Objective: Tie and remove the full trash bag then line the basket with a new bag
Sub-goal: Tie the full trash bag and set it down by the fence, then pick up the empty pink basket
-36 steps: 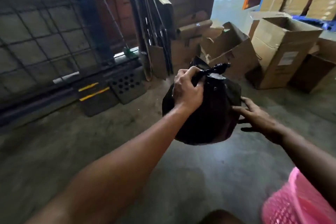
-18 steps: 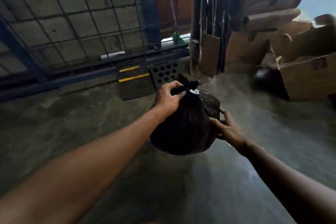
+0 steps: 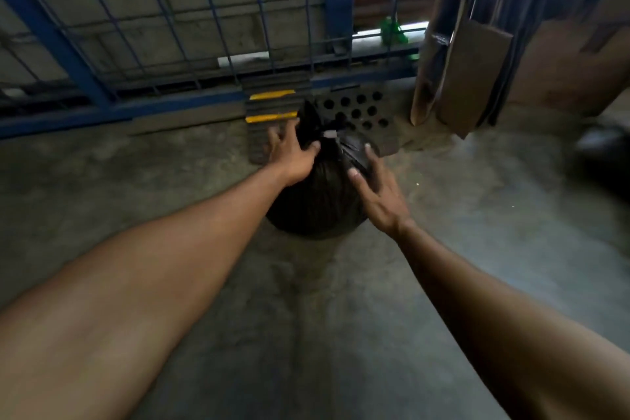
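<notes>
The full black trash bag (image 3: 317, 198), tied shut with a knot (image 3: 329, 134) on top, sits low on the concrete floor in front of the fence. My left hand (image 3: 289, 153) lies against its upper left side with the fingers spread, gripping nothing. On the bag's upper right, my right hand (image 3: 378, 191) rests flat with its fingers apart. The basket is out of view.
A blue wire-mesh fence (image 3: 211, 27) runs across the back. A black ramp with yellow stripes (image 3: 269, 106) and a perforated black block (image 3: 358, 111) lie just behind the bag. Flattened cardboard (image 3: 467, 61) leans at the right. A dark blurred object (image 3: 600, 153) lies far right.
The bag has gone down from mid-air to the floor by the fence. My left hand has let go of the knot and opened. The view has swung left, away from the boxes.
</notes>
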The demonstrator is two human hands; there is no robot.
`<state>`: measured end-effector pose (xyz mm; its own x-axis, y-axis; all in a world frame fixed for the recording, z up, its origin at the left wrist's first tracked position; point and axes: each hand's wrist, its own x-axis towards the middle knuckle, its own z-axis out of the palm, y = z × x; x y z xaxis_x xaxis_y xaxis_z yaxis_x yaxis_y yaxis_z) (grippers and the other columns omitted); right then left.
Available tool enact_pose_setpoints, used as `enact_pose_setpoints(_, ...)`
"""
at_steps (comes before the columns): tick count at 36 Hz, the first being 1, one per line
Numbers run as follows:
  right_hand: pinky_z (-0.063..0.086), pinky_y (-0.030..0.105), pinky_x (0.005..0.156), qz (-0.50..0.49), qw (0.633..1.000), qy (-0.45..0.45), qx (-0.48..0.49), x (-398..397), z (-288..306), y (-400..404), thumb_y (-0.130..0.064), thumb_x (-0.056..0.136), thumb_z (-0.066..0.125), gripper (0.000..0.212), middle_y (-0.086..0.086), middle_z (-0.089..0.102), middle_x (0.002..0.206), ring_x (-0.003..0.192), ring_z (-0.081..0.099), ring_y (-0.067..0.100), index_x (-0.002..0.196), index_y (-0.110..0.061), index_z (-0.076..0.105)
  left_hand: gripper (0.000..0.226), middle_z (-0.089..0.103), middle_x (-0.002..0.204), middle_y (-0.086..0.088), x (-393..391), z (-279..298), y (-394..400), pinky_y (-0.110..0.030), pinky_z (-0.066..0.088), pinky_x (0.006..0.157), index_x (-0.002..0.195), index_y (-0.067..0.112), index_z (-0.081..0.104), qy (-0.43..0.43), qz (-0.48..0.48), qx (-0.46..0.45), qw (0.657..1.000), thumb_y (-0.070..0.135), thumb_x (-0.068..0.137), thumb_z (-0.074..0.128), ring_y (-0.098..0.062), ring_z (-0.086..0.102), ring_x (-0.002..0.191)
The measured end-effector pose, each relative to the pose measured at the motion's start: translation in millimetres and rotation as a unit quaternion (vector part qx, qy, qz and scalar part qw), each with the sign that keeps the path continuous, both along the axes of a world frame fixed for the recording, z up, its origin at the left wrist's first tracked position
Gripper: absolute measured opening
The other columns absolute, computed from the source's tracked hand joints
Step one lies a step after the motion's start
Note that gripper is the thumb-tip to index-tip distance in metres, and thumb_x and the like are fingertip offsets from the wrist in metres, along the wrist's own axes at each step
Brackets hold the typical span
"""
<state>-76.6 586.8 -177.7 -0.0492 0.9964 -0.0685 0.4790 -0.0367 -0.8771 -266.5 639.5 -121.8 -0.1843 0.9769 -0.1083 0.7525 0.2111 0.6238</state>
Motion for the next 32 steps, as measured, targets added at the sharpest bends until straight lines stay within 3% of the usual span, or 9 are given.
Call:
enact_pose_setpoints(3,0.016,0.042,0.125,0.097,0.986,-0.114,-0.078,-12,-22,6,-0.071,0.089,0.052,0.084,0.006,0.008,0.172,0.158,0.011,0.028,0.158,-0.050,0.009,0.069,0.016,0.167,-0.013,-1,-31,-16,-0.035,0.022,0.121,0.155,0.022,0.034,0.023,-0.095,-0.138,0.986,0.042,0.095,0.061,-0.031,0.023,0.153)
enact_pose_setpoints(7,0.021,0.046,0.124,0.111,0.978,-0.148,-0.093,-22,-32,10,-0.066,0.089,0.056,0.086,0.007,0.004,0.172,0.156,0.015,0.037,0.156,-0.053,0.005,0.070,0.001,0.171,-0.005,-6,-55,-25,-0.029,0.016,0.122,0.157,0.020,0.032,0.046,-0.136,-0.156,0.977,0.039,0.096,0.061,-0.025,0.013,0.156)
enact_pose_setpoints(11,0.024,0.045,0.124,0.105,0.980,-0.153,-0.074,-18,-31,9,-0.060,0.094,0.054,0.079,0.008,0.007,0.171,0.155,0.018,0.035,0.158,-0.050,0.008,0.070,0.015,0.168,-0.003,-10,-53,-23,-0.033,0.023,0.122,0.153,0.024,0.038,0.067,-0.124,-0.114,0.983,0.044,0.092,0.064,-0.027,0.024,0.153)
enact_pose_setpoints(16,0.033,0.042,0.119,0.068,0.987,-0.143,-0.038,7,-1,-7,-0.052,0.096,0.054,0.075,0.009,0.025,0.165,0.149,0.033,0.030,0.160,-0.038,0.017,0.052,0.042,0.143,-0.003,-8,-20,-38,-0.044,0.042,0.111,0.139,0.030,0.051,0.101,-0.082,0.011,0.991,0.042,0.090,0.064,-0.029,0.046,0.134)
enact_pose_setpoints(20,0.044,0.043,0.109,0.023,0.982,-0.182,-0.043,40,38,-38,-0.049,0.096,0.056,0.060,0.010,0.046,0.148,0.133,0.051,0.030,0.150,-0.028,0.041,0.043,0.048,0.133,-0.004,7,13,-64,-0.043,0.042,0.109,0.132,0.030,0.055,0.094,-0.143,0.050,0.984,0.038,0.091,0.063,-0.028,0.046,0.130)
enact_pose_setpoints(23,0.044,0.035,0.104,0.003,0.975,-0.220,-0.029,71,74,-79,-0.043,0.096,0.060,0.046,0.008,0.059,0.133,0.124,0.057,0.026,0.136,-0.021,0.059,0.038,0.052,0.126,-0.005,31,35,-91,-0.040,0.041,0.109,0.126,0.029,0.059,0.081,-0.210,0.067,0.972,0.036,0.089,0.064,-0.028,0.050,0.126)
enact_pose_setpoints(27,0.048,0.035,0.098,-0.069,0.966,-0.248,-0.017,116,122,-156,-0.044,0.093,0.063,0.036,0.003,0.067,0.119,0.113,0.061,0.022,0.123,-0.024,0.068,0.035,0.058,0.116,-0.003,79,64,-144,-0.041,0.046,0.105,0.121,0.028,0.062,0.051,-0.318,0.079,0.943,0.036,0.087,0.066,-0.023,0.058,0.118)
enact_pose_setpoints(32,0.053,0.036,0.095,-0.142,0.953,-0.266,-0.031,162,176,-265,-0.043,0.091,0.064,0.031,-0.003,0.073,0.110,0.107,0.067,0.018,0.115,-0.025,0.072,0.028,0.061,0.107,0.003,147,88,-220,-0.031,0.048,0.095,0.115,0.028,0.067,0.027,-0.425,0.113,0.898,0.033,0.088,0.067,-0.016,0.059,0.108)
